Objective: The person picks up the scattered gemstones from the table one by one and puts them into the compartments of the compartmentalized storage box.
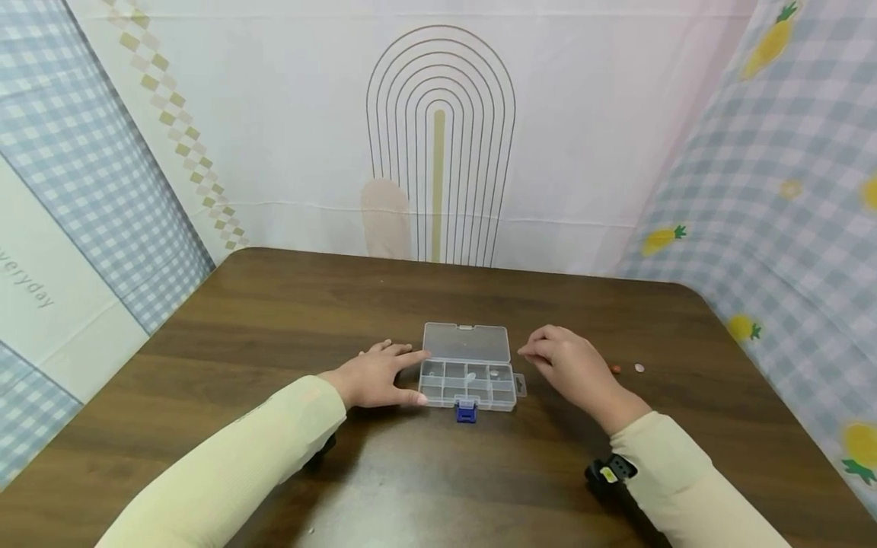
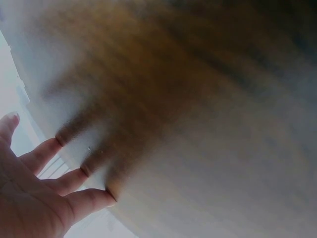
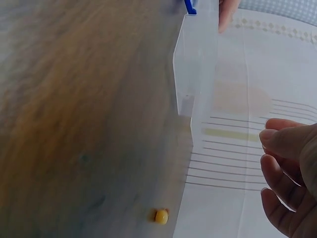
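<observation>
Right hand's grip: thumb and index finger of the right hand point(image 1: 569, 364) are brought together at the tips; no piece can be seen between them, and whether a very small one is hidden there cannot be told.
Left wrist view: the palm is cut off at the lower left edge and the tabletop is blurred.
Right wrist view: the box is cut off at the top, its compartments are not shown, and a yellow-orange piece point(image 3: 161, 216) is made out near the bottom edge.
Left hand pose: the left hand point(image 1: 380, 377) is spread, with index finger and thumb set against the left side of the box and other fingertips rested on the tabletop point(image 1: 329, 297).
Right hand pose: the other fingers are curled, and the hand is held just right of the box, apart from it.
Box: the clear plastic box point(image 1: 496, 406) is placed between the hands; its lid point(image 1: 466, 344) is laid back, and its blue latch point(image 1: 467, 413) is hung at the front.
Contents: a whitish piece point(image 1: 471, 377) and a fainter one point(image 1: 495, 374) are seen in the back row; their kind cannot be made out.
Loose pieces: a reddish-brown piece point(image 1: 615, 369) and a pale piece point(image 1: 639, 367) are found right of the right hand.
</observation>
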### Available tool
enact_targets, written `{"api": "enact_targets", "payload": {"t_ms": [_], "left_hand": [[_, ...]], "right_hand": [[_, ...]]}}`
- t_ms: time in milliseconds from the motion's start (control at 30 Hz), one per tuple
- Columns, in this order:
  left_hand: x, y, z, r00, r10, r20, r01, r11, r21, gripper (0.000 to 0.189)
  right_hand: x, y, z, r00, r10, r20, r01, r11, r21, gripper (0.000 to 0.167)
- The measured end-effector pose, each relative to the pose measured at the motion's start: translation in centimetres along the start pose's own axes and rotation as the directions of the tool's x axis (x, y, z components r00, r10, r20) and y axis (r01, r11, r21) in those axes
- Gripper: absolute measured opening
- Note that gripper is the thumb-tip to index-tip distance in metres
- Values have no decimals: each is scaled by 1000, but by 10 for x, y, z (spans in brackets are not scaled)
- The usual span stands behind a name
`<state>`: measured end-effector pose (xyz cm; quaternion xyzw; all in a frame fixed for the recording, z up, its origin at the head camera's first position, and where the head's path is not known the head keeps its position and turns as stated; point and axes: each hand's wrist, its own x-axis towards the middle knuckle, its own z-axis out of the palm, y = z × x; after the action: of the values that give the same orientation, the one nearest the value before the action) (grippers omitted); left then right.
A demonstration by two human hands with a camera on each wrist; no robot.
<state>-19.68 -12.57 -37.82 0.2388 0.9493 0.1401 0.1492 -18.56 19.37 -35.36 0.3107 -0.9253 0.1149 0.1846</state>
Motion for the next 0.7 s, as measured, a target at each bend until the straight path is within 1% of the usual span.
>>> {"api": "enact_targets", "payload": {"t_ms": [300, 567, 700], "left_hand": [[2, 2, -2, 1000, 7, -4, -7, 1000, 12, 80], [1, 1, -1, 1000, 5, -9, -5, 1000, 9, 79], [0, 1, -1, 1000, 2, -6, -2, 1000, 4, 79]], "right_hand": [[16, -8, 3, 1000, -10, 18, 10, 1000, 3, 13], [26, -19, 11, 997, 13, 72, -16, 999, 48, 15], [31, -25, 15, 996, 19, 85, -26, 997, 74, 14]]}}
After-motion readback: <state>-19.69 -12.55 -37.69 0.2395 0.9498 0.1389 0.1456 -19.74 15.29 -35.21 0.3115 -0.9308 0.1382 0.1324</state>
